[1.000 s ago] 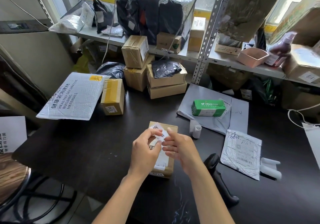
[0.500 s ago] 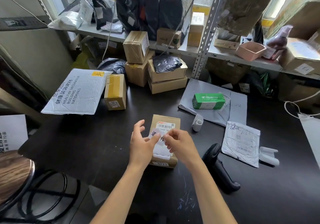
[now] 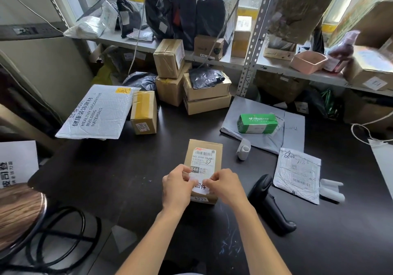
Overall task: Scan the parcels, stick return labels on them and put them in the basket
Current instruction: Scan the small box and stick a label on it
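Head view shows me both hands working on one small cardboard parcel lying flat near the front middle of the dark table. My left hand and right hand have curled fingers pinching the two ends of a white return label, holding it down over the near end of the parcel's top face, just below the printed shipping label. I judge the sticking step for this parcel as in progress: the label touches the box, but I cannot tell whether it is fully pressed flat. The scanner lies unused on the table just right of my right hand. Remaining: place this parcel in the basket, which I cannot identify with certainty, then process the other parcels: the box at left, the grey mailer at right, the green package behind
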`<state>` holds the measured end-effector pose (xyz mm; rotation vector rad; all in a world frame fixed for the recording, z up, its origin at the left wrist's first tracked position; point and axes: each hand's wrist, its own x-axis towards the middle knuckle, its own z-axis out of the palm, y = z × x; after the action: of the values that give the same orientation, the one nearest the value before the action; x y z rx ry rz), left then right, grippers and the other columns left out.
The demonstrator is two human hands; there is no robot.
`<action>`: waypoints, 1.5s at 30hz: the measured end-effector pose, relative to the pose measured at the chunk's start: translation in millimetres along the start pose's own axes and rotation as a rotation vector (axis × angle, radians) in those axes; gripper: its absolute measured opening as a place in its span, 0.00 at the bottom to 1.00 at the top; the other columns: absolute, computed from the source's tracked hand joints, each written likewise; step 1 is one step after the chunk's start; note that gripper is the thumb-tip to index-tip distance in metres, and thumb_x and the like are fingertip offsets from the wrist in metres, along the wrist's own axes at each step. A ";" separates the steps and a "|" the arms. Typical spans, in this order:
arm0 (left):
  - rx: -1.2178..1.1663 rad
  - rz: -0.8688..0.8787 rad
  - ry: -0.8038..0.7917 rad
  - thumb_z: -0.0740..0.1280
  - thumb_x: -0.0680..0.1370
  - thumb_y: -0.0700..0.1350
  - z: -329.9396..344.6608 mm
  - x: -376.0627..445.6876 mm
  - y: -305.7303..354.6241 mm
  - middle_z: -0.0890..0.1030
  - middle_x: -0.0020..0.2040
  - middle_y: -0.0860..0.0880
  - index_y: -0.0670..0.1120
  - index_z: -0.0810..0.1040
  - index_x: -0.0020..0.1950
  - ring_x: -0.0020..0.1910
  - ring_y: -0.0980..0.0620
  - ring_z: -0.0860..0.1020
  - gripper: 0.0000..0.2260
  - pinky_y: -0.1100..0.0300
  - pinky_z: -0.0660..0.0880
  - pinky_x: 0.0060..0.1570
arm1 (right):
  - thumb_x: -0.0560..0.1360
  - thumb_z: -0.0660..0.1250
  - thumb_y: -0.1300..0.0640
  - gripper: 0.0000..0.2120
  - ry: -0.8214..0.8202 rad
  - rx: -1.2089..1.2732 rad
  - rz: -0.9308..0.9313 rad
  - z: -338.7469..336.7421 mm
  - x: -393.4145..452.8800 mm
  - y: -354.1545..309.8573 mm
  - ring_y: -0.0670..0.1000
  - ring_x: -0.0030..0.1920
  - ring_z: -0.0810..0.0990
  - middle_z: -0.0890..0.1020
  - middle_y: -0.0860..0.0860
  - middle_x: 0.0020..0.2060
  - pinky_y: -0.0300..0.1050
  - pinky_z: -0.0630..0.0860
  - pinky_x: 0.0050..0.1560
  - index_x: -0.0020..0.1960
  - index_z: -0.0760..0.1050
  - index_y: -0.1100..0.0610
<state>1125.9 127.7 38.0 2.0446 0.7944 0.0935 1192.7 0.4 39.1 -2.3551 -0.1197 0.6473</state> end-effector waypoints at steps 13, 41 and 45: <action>0.327 0.069 0.142 0.74 0.74 0.51 15.2 -0.4 -0.7 0.84 0.48 0.54 0.52 0.76 0.51 0.49 0.48 0.82 0.10 0.55 0.77 0.44 | 0.71 0.71 0.51 0.08 0.038 -0.042 0.051 7.5 11.8 7.0 0.50 0.41 0.83 0.83 0.49 0.39 0.48 0.81 0.41 0.36 0.78 0.54; -0.379 0.106 -0.386 0.80 0.67 0.44 -14.9 19.1 21.6 0.78 0.66 0.59 0.66 0.64 0.75 0.64 0.52 0.78 0.43 0.43 0.80 0.58 | 0.72 0.73 0.61 0.50 0.212 0.399 -0.158 -31.0 -38.6 -1.4 0.43 0.62 0.72 0.73 0.39 0.59 0.39 0.69 0.62 0.81 0.44 0.42; -0.380 0.223 -0.477 0.81 0.66 0.45 0.3 7.4 51.3 0.80 0.63 0.57 0.64 0.66 0.75 0.61 0.54 0.80 0.43 0.45 0.81 0.57 | 0.72 0.74 0.60 0.49 0.346 0.415 -0.147 -59.9 -69.4 7.2 0.44 0.62 0.73 0.74 0.38 0.60 0.40 0.70 0.62 0.81 0.46 0.43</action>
<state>1157.5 112.4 76.1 1.6869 0.2276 -0.1088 1160.4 -58.2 102.2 -1.9958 -0.0020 0.1645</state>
